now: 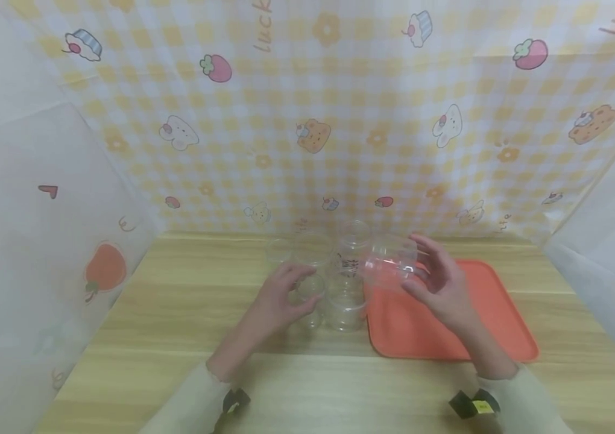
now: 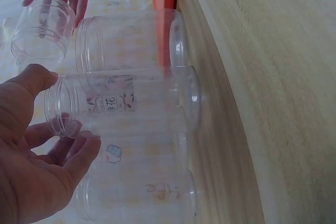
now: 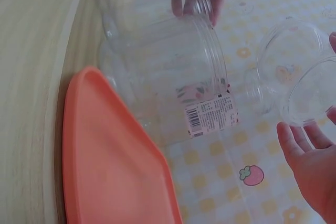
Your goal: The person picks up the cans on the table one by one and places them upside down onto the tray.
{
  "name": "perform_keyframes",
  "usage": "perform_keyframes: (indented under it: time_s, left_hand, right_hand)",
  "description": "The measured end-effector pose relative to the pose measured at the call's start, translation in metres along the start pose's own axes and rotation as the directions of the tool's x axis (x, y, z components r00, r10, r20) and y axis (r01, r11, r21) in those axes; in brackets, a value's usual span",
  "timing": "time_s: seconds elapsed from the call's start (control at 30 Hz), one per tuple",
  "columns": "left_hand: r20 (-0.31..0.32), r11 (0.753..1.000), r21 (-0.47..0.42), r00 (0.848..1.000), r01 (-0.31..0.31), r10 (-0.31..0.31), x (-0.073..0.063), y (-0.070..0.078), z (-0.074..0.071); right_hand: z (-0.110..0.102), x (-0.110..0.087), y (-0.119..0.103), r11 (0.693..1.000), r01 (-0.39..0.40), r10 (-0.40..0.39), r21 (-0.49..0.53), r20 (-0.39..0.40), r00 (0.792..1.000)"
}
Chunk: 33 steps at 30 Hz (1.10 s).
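Observation:
My left hand (image 1: pixel 277 301) has its thumb and fingers around the mouth of a tall clear plastic jar (image 2: pixel 168 95), which stands upright on the table. Off the table, my right hand (image 1: pixel 443 292) holds a shorter clear plastic jar (image 1: pixel 391 259), tipped on its side over the left part of the orange tray (image 1: pixel 448 343). Close by stand several more clear jars (image 1: pixel 346 310), without lids as far as I can see. One jar at the back carries a printed label (image 3: pixel 212 114). Glare and overlap blur the jars' outlines.
The wooden table (image 1: pixel 177 313) runs back to a yellow checked cloth (image 1: pixel 286 175) hung as a backdrop. White printed sheets (image 1: pixel 25 241) close off the sides. The orange tray lies flat right of the jar group, its left edge beside the jars.

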State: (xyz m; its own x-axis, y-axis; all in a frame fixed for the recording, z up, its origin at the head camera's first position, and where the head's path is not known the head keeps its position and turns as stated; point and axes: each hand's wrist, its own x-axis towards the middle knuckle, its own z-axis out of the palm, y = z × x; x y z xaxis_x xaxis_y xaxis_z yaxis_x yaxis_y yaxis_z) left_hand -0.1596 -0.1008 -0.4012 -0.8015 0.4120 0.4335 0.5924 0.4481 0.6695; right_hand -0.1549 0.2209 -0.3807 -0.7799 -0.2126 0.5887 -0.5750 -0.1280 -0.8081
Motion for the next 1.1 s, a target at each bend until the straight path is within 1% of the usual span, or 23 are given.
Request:
perform_keyframes:
  time_s: [0.03,0.27,0.53,0.63,0.8,1.03,1.1]
  left_hand:
    - [0.001,1.0,0.001,1.0,0.003,-0.003,0.0,0.0,0.0]
    - [-0.002,0.999,-0.007,0.999,-0.035,0.035,0.0,0.0,0.001]
    - [0.002,1.0,0.017,1.0,-0.022,0.022,0.0,0.003,-0.001]
    - [0.002,1.0,0.007,1.0,-0.023,0.023,0.001,0.003,-0.001]
    - [0.002,1.0,0.001,1.0,-0.029,0.029,0.001,0.002,-0.001]
    - [-0.002,0.999,-0.004,0.999,-0.052,0.052,0.0,-0.001,0.0]
    - [-0.001,0.999,-0.006,0.999,-0.054,0.054,0.0,-0.002,0.0]
  right_hand:
    - [-0.001,-0.001,0.0,1.0,0.0,0.0,0.0,0.001,1.0]
    - [-0.008,-0.002,0.001,1.0,0.005,-0.006,-0.012,-0.009,1.0]
    - [-0.012,-0.003,-0.001,1.0,0.004,-0.004,-0.031,-0.015,1.0]
    - [-0.013,-0.004,-0.001,0.999,-0.003,0.002,-0.042,-0.018,1.0]
    - [-0.015,-0.004,-0.001,0.998,-0.011,0.01,-0.06,-0.023,1.0]
    - [-0.019,-0.006,-0.001,0.998,0.008,-0.009,-0.062,-0.024,1.0]
    - [-0.021,-0.007,-0.002,0.998,-0.002,0.0,-0.064,-0.031,1.0]
